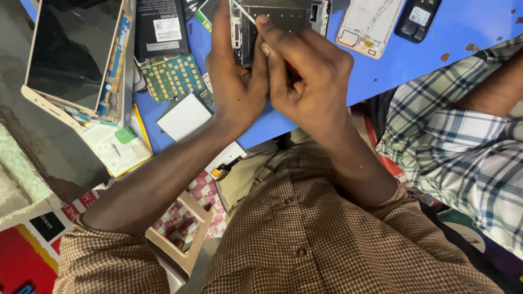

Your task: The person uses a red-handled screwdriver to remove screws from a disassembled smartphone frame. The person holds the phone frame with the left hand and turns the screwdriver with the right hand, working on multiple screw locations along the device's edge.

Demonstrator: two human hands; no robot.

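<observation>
- My left hand [235, 81] grips the open phone frame [283, 22] at twelve o'clock on the blue table [463, 27].
- My right hand [308, 81] pinches a thin tool [242, 12] on it.
- I think I'm taking it apart; next needs a gentle, steady push.

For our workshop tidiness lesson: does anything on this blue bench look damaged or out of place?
Yes. The tablet at the far left hangs past the bench edge, its screen lifted off the frame, insides showing. A bare green circuit board lies loose beside it.
</observation>
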